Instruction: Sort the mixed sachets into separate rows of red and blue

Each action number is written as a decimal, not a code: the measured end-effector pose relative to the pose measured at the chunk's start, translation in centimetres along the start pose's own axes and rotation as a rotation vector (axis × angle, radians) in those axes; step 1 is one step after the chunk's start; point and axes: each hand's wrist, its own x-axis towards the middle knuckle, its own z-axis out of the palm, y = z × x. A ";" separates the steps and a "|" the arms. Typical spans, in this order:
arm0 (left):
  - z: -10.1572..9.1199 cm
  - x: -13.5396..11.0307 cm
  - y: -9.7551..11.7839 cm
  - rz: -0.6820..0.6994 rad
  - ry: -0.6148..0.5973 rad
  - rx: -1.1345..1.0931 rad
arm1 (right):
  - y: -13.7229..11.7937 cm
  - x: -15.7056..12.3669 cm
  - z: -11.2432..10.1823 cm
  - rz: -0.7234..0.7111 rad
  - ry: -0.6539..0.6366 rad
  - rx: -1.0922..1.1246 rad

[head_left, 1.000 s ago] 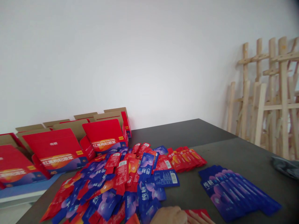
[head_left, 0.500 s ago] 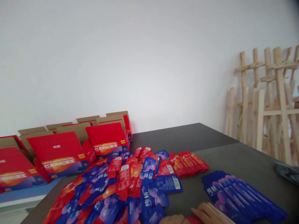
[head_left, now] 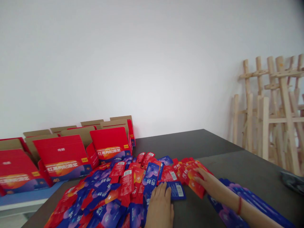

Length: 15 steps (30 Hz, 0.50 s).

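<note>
My right hand (head_left: 207,182) pinches a red sachet (head_left: 192,180) at its right edge, over the near end of a row of overlapping red sachets (head_left: 182,164). My left hand (head_left: 161,204) lies palm down with fingers stretched out, its fingertips touching a blue sachet (head_left: 177,190) at the right edge of a mixed pile. Red and blue sachets (head_left: 106,196) overlap at all angles in that pile. Below my right forearm fans a row of blue sachets (head_left: 251,202), partly covered by the arm.
Red cartons (head_left: 64,155) with raised flaps stand at the left, some on a blue-topped surface (head_left: 30,198). The dark table (head_left: 213,144) reaches back to a white wall. Wooden easels (head_left: 266,110) stand beyond its right side. A dark plastic item (head_left: 292,181) lies at the right edge.
Both hands have moved up from the bottom edge into view. My right hand has carried a red sachet to the red row. My left hand has reached the pile.
</note>
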 end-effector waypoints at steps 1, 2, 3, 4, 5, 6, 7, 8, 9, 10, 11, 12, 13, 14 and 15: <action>0.3 0.1 -0.2 -0.013 -0.024 0.021 | -0.4 1.1 0.5 -0.014 0.004 -0.040; 0.6 0.1 -0.4 -0.023 -0.047 0.038 | -0.9 2.0 1.1 -0.028 0.002 -0.060; 0.8 0.2 -0.5 -0.029 -0.064 0.050 | -1.4 2.8 1.7 -0.038 -0.008 -0.072; 0.8 0.3 -0.6 -0.032 -0.075 0.056 | -1.8 3.5 2.3 -0.047 -0.013 -0.084; 0.8 0.3 -0.6 -0.033 -0.081 0.058 | -2.3 4.0 2.8 -0.052 -0.018 -0.096; 0.6 0.3 -0.6 -0.032 -0.085 0.056 | -2.6 4.4 3.3 -0.052 -0.023 -0.115; 0.4 0.3 -0.5 -0.033 -0.088 0.052 | -2.8 4.7 3.8 -0.049 -0.030 -0.139; 0.1 0.3 -0.4 -0.033 -0.092 0.048 | -2.9 4.8 4.2 -0.046 -0.038 -0.167; -0.1 0.3 -0.3 -0.034 -0.096 0.044 | -3.0 4.9 4.4 -0.041 -0.042 -0.196; -0.4 0.3 -0.1 -0.035 -0.103 0.042 | -3.0 5.0 4.6 -0.036 -0.044 -0.226; -0.7 0.3 0.1 -0.037 -0.114 0.043 | -3.0 5.0 4.7 -0.032 -0.044 -0.256; -0.9 0.3 0.2 -0.040 -0.128 0.046 | -3.0 4.9 4.7 -0.029 -0.044 -0.285; -1.1 0.3 0.4 -0.045 -0.142 0.050 | -3.1 4.8 4.6 -0.026 -0.044 -0.313; -1.3 0.4 0.6 -0.051 -0.156 0.052 | -3.3 4.7 4.5 -0.026 -0.044 -0.338; -1.4 0.4 0.8 -0.059 -0.170 0.055 | -3.4 4.7 4.4 -0.026 -0.045 -0.362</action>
